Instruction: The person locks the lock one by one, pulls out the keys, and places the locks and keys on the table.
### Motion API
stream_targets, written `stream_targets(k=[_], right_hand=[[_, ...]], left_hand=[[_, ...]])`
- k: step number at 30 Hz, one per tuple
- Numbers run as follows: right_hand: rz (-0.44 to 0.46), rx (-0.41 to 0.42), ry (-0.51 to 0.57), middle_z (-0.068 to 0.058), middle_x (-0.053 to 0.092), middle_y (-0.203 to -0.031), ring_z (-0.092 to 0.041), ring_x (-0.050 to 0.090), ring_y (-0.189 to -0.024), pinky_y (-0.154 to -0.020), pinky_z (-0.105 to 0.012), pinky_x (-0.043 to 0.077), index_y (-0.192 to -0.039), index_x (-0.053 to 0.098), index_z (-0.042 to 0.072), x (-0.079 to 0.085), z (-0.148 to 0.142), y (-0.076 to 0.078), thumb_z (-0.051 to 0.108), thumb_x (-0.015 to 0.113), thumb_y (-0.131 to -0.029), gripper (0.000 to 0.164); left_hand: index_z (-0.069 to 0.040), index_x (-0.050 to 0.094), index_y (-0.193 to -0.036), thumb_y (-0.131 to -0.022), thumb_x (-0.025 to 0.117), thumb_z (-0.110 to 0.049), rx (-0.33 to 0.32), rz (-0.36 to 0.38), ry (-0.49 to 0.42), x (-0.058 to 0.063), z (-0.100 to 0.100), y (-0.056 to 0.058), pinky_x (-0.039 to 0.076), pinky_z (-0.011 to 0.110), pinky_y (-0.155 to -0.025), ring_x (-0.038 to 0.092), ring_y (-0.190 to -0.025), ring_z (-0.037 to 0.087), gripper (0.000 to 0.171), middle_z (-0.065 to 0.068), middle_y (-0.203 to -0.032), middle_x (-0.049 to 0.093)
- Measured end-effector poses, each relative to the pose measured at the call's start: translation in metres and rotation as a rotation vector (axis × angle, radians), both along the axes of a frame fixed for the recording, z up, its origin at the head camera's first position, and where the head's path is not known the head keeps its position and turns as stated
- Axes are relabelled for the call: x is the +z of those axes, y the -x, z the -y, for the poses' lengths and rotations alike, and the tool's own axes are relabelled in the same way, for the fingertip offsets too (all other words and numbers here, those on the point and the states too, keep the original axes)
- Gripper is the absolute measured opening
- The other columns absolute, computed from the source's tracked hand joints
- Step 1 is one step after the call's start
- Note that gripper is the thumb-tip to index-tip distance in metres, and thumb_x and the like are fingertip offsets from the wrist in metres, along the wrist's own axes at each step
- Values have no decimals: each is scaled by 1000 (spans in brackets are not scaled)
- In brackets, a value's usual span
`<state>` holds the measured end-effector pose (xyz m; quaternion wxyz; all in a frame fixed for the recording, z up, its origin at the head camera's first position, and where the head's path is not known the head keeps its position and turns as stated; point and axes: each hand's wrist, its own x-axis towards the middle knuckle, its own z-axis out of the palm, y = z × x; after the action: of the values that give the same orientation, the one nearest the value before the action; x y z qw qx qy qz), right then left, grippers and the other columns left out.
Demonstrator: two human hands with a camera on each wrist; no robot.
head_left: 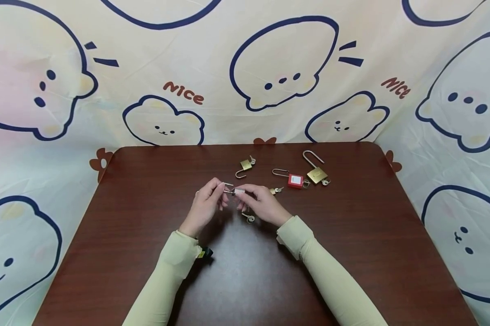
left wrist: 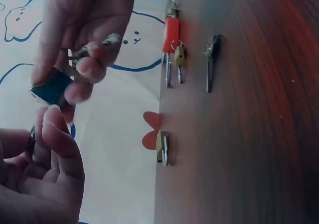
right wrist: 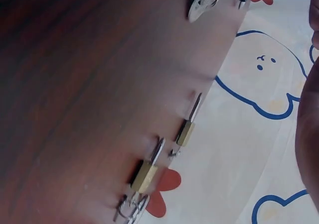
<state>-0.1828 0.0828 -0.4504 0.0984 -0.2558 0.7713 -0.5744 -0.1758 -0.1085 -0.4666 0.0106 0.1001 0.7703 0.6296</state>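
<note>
Dark-teal padlock (left wrist: pixel 54 88) above bench (head_left: pixel 118 226): right hand (head_left: pixel 264 203) grip clamped on body (head_left: pixel 239 191), left hand (head_left: pixel 205 202) pinching shackle (head_left: pixel 228 192). Opening looks done there, likewise red lock (head_left: pixel 295 180), large brass lock (head_left: pixel 317 175), small brass lock (head_left: pixel 246 165); half-hidden lock (head_left: pixel 273 191) unclear.

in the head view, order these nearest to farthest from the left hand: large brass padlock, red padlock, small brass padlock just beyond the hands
From the left hand:
1. Small brass padlock: ahead, slightly right
2. Red padlock: farther right
3. Large brass padlock: rightmost of the three
</note>
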Motion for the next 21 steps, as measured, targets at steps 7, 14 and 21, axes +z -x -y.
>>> stream_targets(k=[7,14,21], right_hand=[[-6,18,45,-28,64,-74,-38,65,-61,-59,-56,57,-95,58,-10,7,-2,-4,4,45,-103,20],[54,95,79,-28,62,-67,-44,62,-57,-52,-55,56,-90,58,-4,2,0,-3,6,45,-103,22],[71,95,100,-23,62,-66,-37,62,-54,-51,-58,55,-90,59,-3,-8,1,4,11,46,-104,24]], left_hand=[[-2,53,-85,-106,43,-24,-65,-38,151,1,-5,-5,43,28,-48,54,-55,34,32,22,-65,56],[-8,48,-80,-106,40,-33,-58,-91,279,0,-3,-10,37,28,-53,44,-56,19,37,5,-63,41],[-10,51,-88,-107,36,-33,-40,-132,305,-2,-6,-11,36,33,-62,43,-69,20,34,4,-73,40]])
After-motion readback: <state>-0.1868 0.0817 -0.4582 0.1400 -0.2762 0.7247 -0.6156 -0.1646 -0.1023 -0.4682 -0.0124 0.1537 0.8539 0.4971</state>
